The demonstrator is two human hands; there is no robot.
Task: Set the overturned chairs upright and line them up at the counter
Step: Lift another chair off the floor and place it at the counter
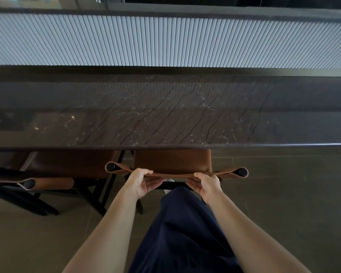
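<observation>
Pinched the top edge of the brown leather backrest [173, 175] between thumb and curled fingers [155, 181] of the left hand [141, 182], and in the same way with the right hand [207, 184], a little apart, near the middle of the edge. Could not see the fingertips on the far side.

Belonged to a chair [171, 160] standing upright, pushed close to the dark stone counter [165, 115], with the front of the seat hidden under the counter edge. Saw almost nothing of the legs, covered by the arms and a dark blue trouser leg [185, 233].

Just beside it, on the left, made out a second chair [67, 164], also at the counter, in shadow and cut off by the frame edge. Behind the counter, a pale ribbed panel [165, 40]; below, the grey tiled floor [283, 194].
</observation>
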